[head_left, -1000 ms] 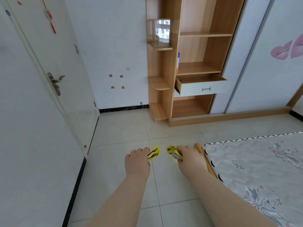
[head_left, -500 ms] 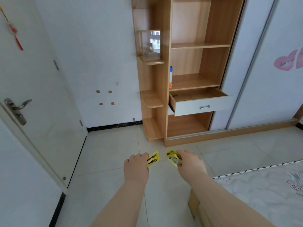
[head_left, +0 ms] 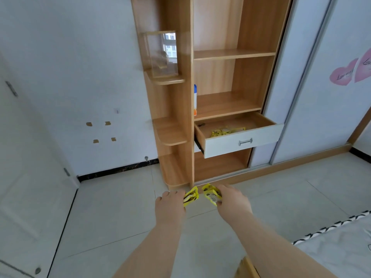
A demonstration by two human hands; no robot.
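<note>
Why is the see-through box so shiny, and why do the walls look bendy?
In the head view the clear box reflects a bright window; the same view's wide lens leans and bends the edges of the wardrobe door; the left hand grips a yellow packet that looks slightly soft.

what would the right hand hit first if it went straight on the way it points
Probably the wooden shelf unit, its bottom compartment under the open drawer; the right hand has nothing nearer in line, depth unclear.

The held packets [head_left: 190, 197] have come nearer the drawer [head_left: 241, 146], now showing seemingly similar packets [head_left: 224, 131].
</note>
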